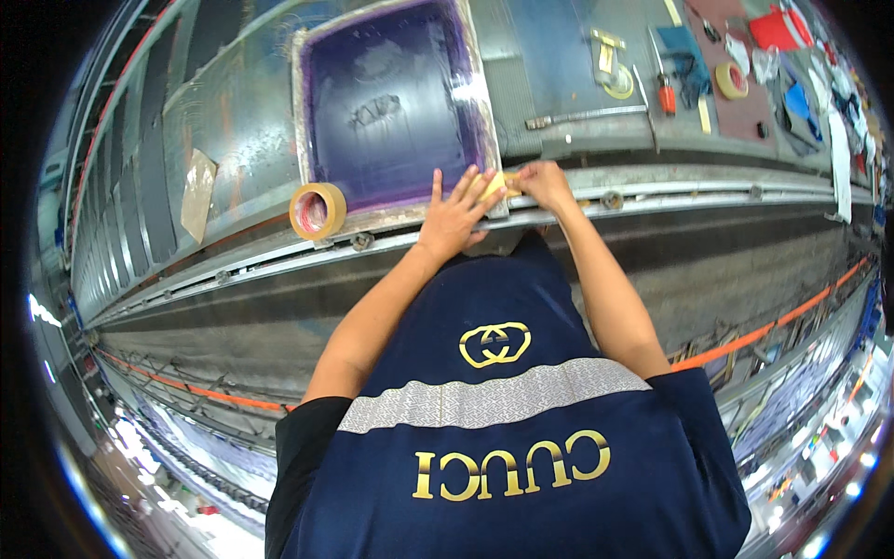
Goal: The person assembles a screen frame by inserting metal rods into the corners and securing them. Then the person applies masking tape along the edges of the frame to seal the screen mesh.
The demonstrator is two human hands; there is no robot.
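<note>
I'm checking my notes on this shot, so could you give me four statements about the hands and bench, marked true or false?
1. The left hand has its fingers spread at the framed purple screen's lower right. True.
2. The tan tape roll lies right of the screen. False: the tan tape roll is at its lower left corner.
3. The right hand pinches a yellow strip. True.
4. The screwdriver's handle is blue. False: it is red.

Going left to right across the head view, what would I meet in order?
Flat brown piece → large tan tape roll → left hand → yellow strip → right hand → red-handled tool → beige tape roll.
</note>
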